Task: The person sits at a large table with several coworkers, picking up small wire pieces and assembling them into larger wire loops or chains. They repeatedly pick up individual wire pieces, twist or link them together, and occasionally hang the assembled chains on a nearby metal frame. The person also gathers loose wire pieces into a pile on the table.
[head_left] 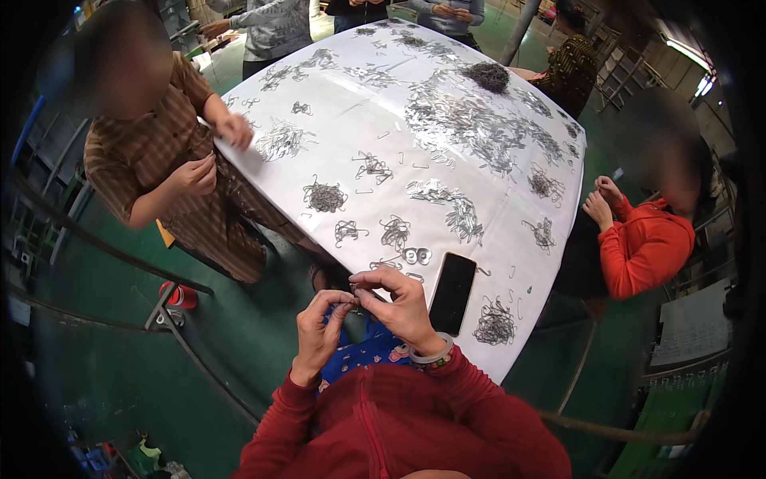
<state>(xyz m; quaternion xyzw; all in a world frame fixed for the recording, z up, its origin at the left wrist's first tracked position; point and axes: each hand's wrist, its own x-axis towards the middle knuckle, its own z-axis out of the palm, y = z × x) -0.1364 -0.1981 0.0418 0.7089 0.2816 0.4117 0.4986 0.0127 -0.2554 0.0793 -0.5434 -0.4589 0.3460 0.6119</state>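
In front of my body, at the near edge of the white-covered table (399, 203), my two hands meet fingertip to fingertip. My left hand (317, 329) is closed in a pinch, and so is my right hand (400, 303), which comes in from the other side. Whatever they hold is too small and too covered by the fingers to make out. Just beyond them lie small piles of bent wire hooks (394, 231) and a pair of round metal pieces (416, 255). A black phone (452, 292) lies flat beside my right hand, with another heap of hooks (495, 323) to its right.
Flat silvery metal strips (459, 211) are scattered over the table, with a dark heap (487, 77) farther back. A person in brown stripes (179, 172) works at the left, one in a red top (642, 247) at the right. A red container (179, 295) stands on the floor.
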